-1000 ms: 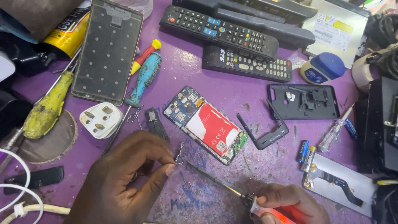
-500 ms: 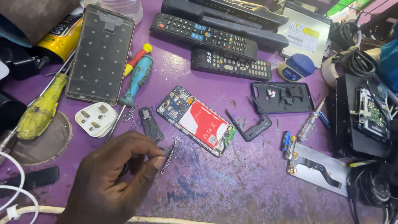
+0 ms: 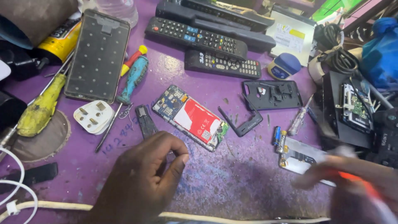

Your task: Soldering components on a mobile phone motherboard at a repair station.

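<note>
Looking down at the near edge of the purple bench (image 3: 215, 191), the left hand (image 3: 145, 178) sits curled with thumb and fingertips pinched close together, probably on something tiny, but whatever it is hides behind the fingers so I can't tell what it holds. The right hand (image 3: 352, 178) is a motion-blurred smear low on the right with a red-orange tool handle (image 3: 360, 182) running through it, so it looks closed around that, raised off the table. Just beyond the left fingers lies the opened phone (image 3: 190, 118), back off, circuit board and red battery facing up, angled so it's within easy reach of both hands. A small dark part (image 3: 146, 120) lies right beside it. Further left are a white plug (image 3: 93, 117) and a teal-handled screwdriver (image 3: 132, 81); to the right, two small batteries (image 3: 279, 139) and a black phone frame (image 3: 273, 93). At the far edge, stacked remotes (image 3: 207, 39) crowd the bench, well clear of the work.
</note>
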